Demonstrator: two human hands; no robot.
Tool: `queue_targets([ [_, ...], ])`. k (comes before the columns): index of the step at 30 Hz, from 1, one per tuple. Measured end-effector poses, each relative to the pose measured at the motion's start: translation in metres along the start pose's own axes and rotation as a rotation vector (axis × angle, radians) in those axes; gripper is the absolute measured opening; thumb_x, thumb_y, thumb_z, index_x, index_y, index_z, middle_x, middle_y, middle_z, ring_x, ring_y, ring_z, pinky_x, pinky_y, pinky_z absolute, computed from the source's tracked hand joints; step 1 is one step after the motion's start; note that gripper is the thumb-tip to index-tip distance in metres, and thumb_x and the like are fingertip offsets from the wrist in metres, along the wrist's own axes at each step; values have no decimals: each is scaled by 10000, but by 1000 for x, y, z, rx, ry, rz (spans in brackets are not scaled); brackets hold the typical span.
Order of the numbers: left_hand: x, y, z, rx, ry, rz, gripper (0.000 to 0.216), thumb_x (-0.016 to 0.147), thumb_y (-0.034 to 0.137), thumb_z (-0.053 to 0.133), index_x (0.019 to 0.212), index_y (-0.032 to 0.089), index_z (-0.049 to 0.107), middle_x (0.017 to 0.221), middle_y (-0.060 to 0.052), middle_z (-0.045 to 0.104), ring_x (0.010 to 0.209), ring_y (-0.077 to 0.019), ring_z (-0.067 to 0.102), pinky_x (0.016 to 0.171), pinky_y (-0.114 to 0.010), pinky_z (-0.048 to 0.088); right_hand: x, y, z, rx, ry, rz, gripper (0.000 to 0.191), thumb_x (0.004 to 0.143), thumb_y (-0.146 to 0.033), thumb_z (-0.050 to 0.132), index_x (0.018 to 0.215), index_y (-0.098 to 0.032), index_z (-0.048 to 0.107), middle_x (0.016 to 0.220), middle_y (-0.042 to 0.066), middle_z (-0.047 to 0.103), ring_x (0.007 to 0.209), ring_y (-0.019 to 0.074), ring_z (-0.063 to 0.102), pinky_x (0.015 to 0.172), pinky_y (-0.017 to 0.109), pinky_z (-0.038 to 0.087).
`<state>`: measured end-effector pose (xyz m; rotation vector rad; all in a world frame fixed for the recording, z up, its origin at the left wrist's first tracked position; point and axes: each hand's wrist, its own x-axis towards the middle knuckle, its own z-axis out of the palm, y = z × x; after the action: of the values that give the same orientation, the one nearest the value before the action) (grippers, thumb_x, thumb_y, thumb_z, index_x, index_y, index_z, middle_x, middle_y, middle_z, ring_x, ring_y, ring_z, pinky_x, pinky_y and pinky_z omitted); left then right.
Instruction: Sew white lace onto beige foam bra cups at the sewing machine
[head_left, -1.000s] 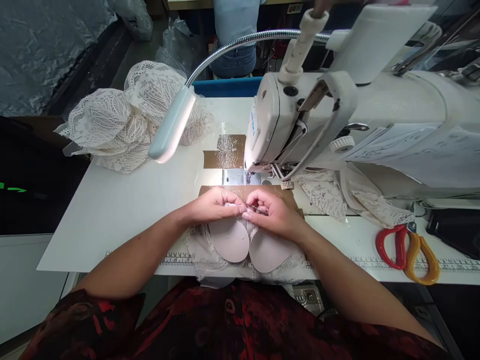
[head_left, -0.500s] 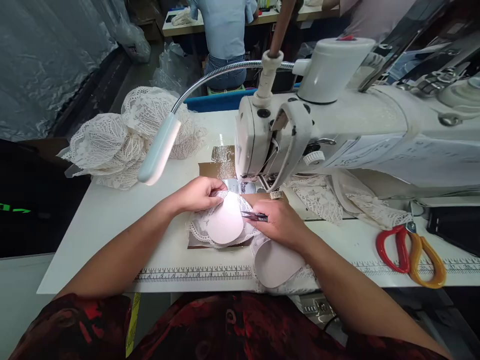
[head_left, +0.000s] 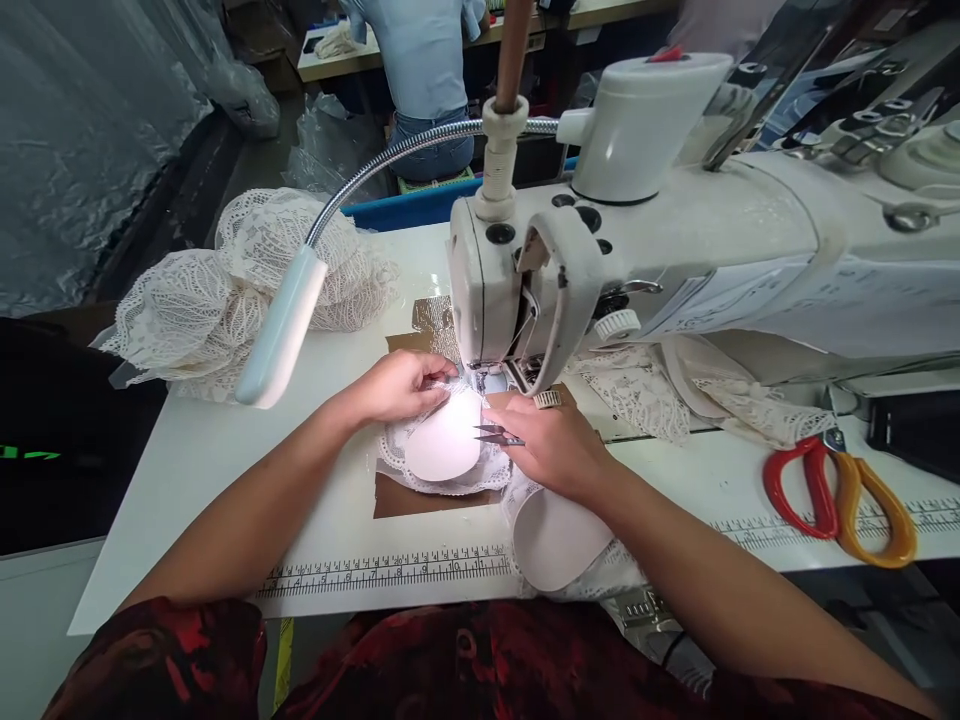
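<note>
A white lace bra lies under the needle end of the sewing machine [head_left: 491,300], one moulded cup [head_left: 446,440] lit brightly by the lamp. My left hand [head_left: 409,385] is closed, thumb and fingertips pinching the lace edge at the top left of that cup. In my right hand [head_left: 555,445] are small thread snips [head_left: 499,436], their blades apart and pointing left over the cup's right side. The right fingertips also rest by the lace close to the presser foot. A second cup [head_left: 559,540] hangs near the table's front edge, below my right wrist.
A heap of white lace pieces [head_left: 187,310] sits at the table's left, behind the lamp head [head_left: 277,335]. Scissors with red and orange handles [head_left: 840,490] lie at the right. A ruler tape [head_left: 390,572] runs along the front edge. A person [head_left: 424,70] sits beyond.
The lit cup has slid slightly away from me towards the needle, baring more brown board in front. Both hands keep their hold. The camera view has shifted a little.
</note>
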<state>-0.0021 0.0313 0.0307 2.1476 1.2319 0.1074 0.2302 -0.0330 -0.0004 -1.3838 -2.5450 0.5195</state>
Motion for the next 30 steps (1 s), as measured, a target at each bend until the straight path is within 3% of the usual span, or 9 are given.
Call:
queue_targets([
  [7, -2, -4, 2, 137, 150, 17, 201, 824, 290, 529, 902, 148, 647, 732, -15, 615, 702, -158, 564, 626, -239, 414, -1, -1, -2, -33, -6, 11, 324, 796, -192, 516, 1077, -243, 669, 799, 33, 652, 674, 162, 508, 555, 274, 253],
  [13, -27, 14, 6, 237, 316, 107, 275, 889, 235, 448, 1097, 154, 610, 983, -88, 632, 906, -213, 588, 779, -328, 488, -1, -4, -3, -42, -3, 13, 285, 820, -204, 496, 1032, -242, 683, 768, 32, 636, 653, 159, 478, 549, 284, 235],
  [17, -41, 30, 24, 216, 197, 234, 308, 923, 303, 440, 1140, 146, 591, 1109, -121, 618, 1006, -222, 594, 880, -356, 508, -1, -4, -6, 0, -23, 21, 309, 797, -175, 500, 1046, -224, 675, 798, 37, 655, 696, 167, 515, 564, 283, 250],
  [22, -44, 36, 42, 358, 161, 214, 436, 870, 350, 544, 1222, 93, 553, 1279, -188, 549, 1166, -309, 525, 982, -467, 465, -1, -4, -6, 80, 4, 20, 286, 792, -165, 504, 1009, -211, 684, 838, 34, 664, 692, 152, 528, 561, 275, 265],
  [26, -42, 33, 39, 403, 135, 194, 488, 831, 269, 547, 1276, 69, 521, 1344, -203, 508, 1237, -323, 485, 1021, -484, 434, -1, -5, -6, 98, 21, 1, 249, 805, -161, 500, 956, -203, 694, 791, 31, 652, 689, 150, 525, 584, 273, 284],
  [30, -36, 25, 27, 387, 19, 265, 562, 760, 211, 547, 1311, 102, 509, 1402, -160, 474, 1285, -308, 454, 1055, -475, 403, -1, -5, -6, 106, 61, 16, 238, 828, -193, 488, 958, -202, 687, 809, 43, 648, 688, 155, 511, 591, 266, 304],
])
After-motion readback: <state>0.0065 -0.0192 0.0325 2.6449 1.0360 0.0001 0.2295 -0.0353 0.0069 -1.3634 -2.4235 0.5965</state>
